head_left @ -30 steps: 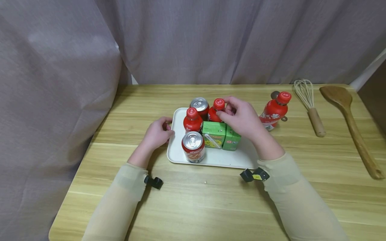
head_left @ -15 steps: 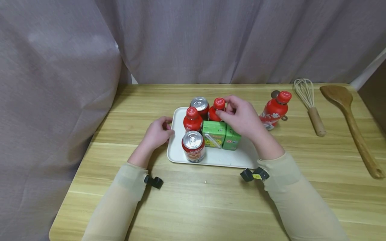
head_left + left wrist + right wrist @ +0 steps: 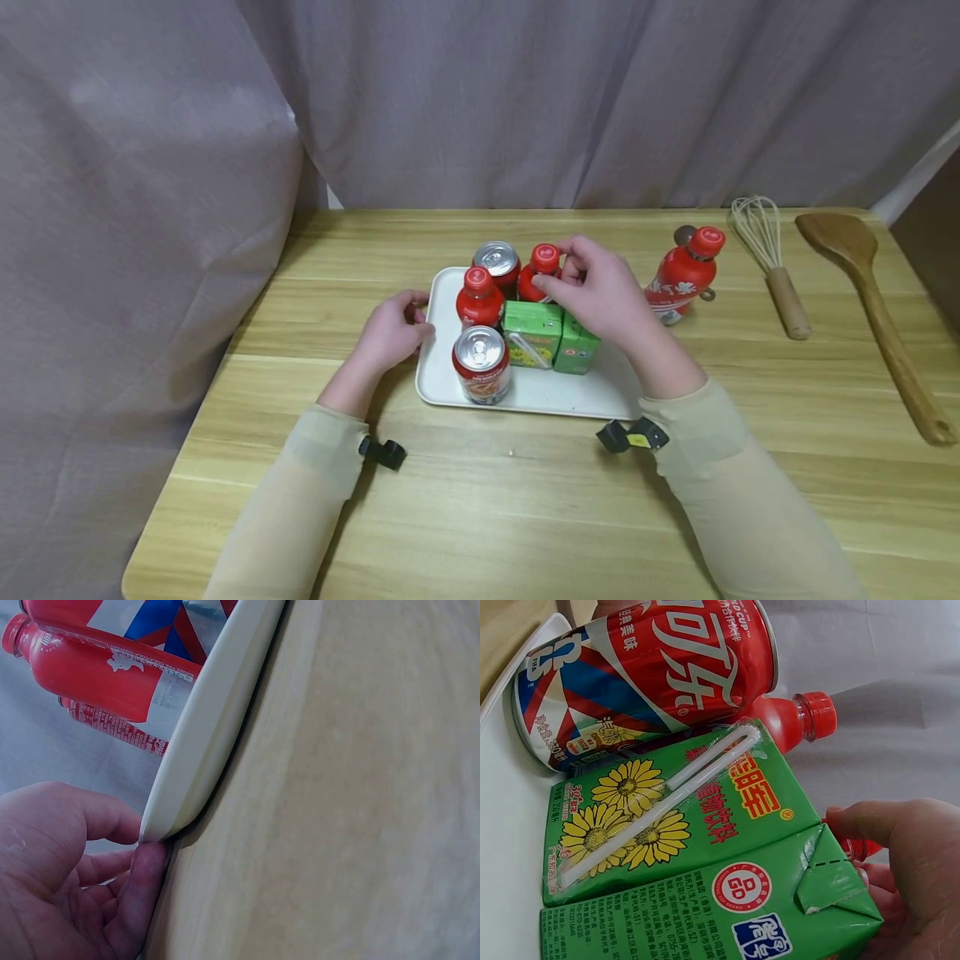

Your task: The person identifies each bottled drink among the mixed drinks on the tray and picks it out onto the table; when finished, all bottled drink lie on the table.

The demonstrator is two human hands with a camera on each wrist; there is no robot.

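Observation:
My right hand (image 3: 603, 287) holds a red bottle (image 3: 534, 287) near its cap, thumb in front and fingers behind. That bottle stands upright at the back of a white tray (image 3: 555, 401); in the right wrist view the green cartons mostly hide it. My left hand (image 3: 392, 332) is at the tray's left rim, with thumb and forefinger tips on the edge in the left wrist view. On the tray also stand another red bottle (image 3: 480, 304), a front soda can (image 3: 481, 371), a rear soda can (image 3: 498, 262), a green drink carton with a straw (image 3: 531, 340) and a second green carton (image 3: 576, 350).
Right of the tray stands another red bottle (image 3: 678, 275), with a dark round object (image 3: 683, 235) behind it. Farther right lie a whisk (image 3: 780, 287) and a wooden spatula (image 3: 873, 308). A grey curtain (image 3: 480, 100) hangs behind the table (image 3: 480, 517).
My right thumb has shifted slightly left on the red bottle. Otherwise the hands, the tray and the drinks stay in place.

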